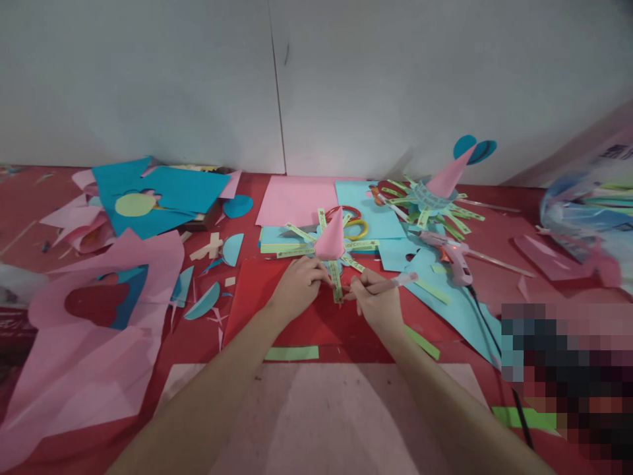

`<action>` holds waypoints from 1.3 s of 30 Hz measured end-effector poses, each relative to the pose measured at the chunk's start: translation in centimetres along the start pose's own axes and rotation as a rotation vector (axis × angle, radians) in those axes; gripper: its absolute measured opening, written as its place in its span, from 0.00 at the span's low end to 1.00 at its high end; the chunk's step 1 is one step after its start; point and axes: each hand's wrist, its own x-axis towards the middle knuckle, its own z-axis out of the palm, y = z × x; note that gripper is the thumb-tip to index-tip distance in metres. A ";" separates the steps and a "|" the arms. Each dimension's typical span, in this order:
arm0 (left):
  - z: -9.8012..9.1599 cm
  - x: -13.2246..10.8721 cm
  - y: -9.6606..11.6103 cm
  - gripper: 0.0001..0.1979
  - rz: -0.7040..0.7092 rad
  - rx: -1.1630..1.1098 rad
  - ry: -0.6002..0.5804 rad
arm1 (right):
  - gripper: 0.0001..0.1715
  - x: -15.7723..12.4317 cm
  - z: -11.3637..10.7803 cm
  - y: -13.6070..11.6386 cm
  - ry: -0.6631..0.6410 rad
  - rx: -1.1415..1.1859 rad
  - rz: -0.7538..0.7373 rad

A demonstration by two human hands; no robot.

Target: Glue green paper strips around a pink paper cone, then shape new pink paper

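A pink paper cone (330, 239) stands on a light blue base, with green paper strips (366, 245) radiating from it that bear dark writing and small marks. My left hand (299, 287) is closed beside the cone, its fingertips at the edge of the front strip (337, 282), which points toward me. My right hand (380, 303) grips a pale, translucent pen (393, 284), its tip side low near the same strip. The exact tip is hidden by the fingers. Red paper (277, 326) lies under both hands.
Scissors (359, 229) with red and yellow handles lie behind the cone. At right are a finished-looking cone piece (448, 177), a pink hot glue gun (452, 254) with its cord, and a plastic bag (583, 198). Cut pink paper (123, 369) and blue sheets (182, 191) spread left.
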 end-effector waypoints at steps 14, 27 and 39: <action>0.2 -0.1 -0.2 0.18 0.014 0.003 0.018 | 0.19 0.0 -0.1 -0.1 -0.025 -0.047 0.003; 0.0 -0.1 0.0 0.18 0.006 0.005 0.010 | 0.18 0.0 -0.2 -0.2 -0.007 -0.059 -0.003; 0.0 0.0 0.1 0.18 0.003 0.011 0.006 | 0.19 0.0 -0.2 -0.3 -0.007 -0.058 0.009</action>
